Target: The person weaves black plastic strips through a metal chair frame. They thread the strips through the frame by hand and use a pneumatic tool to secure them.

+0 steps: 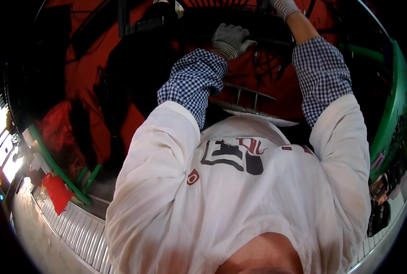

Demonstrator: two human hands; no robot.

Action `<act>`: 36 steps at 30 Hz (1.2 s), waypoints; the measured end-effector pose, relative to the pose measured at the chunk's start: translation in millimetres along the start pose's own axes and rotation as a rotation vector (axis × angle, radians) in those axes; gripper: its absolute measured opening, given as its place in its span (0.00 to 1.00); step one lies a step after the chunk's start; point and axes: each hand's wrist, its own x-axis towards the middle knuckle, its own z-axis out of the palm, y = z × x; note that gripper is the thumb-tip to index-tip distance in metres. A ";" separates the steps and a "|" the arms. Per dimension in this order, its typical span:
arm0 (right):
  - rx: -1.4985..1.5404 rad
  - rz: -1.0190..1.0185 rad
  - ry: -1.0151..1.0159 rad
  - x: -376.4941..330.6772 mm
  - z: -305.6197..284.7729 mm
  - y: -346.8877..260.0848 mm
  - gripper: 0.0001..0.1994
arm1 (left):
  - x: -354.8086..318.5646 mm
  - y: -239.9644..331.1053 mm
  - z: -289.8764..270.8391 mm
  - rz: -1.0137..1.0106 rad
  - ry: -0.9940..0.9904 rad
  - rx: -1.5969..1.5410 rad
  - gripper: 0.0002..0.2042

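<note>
My left hand (pixel 231 41), in a grey knit glove, lies on a long black piece (pixel 272 42) at the top middle. Its thumb points to the right, apart from the fingers, which rest close together on the dark surface. Farther right, my right hand (pixel 284 7) wears a similar pale striped glove and reaches to the upper edge of the picture. Its fingers are cut off or lost in the dark, so what it touches is hidden. Thin black strips (pixel 269 64) hang or lie below the black piece, against a red surface (pixel 244 71).
A metal ladder-like frame (pixel 246 98) lies close before my body. Green curved bars (pixel 388 114) stand at the right, and another green bar (pixel 57 166) at the left. A red bag (pixel 57 194) hangs at lower left. Dark bundles (pixel 110 100) occupy the left.
</note>
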 end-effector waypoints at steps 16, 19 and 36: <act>-0.903 -0.297 -0.254 -37.4 -20.1 137.7 0.29 | -13.2 -4.5 23.6 0.033 0.109 0.021 0.23; -0.778 -0.311 -0.248 -34.4 -5.9 146.7 0.27 | -12.7 -10.4 35.1 0.033 0.088 0.082 0.24; -0.348 -0.173 -0.074 -46.3 -35.0 163.7 0.09 | 3.9 9.6 44.6 0.027 -0.023 -0.022 0.16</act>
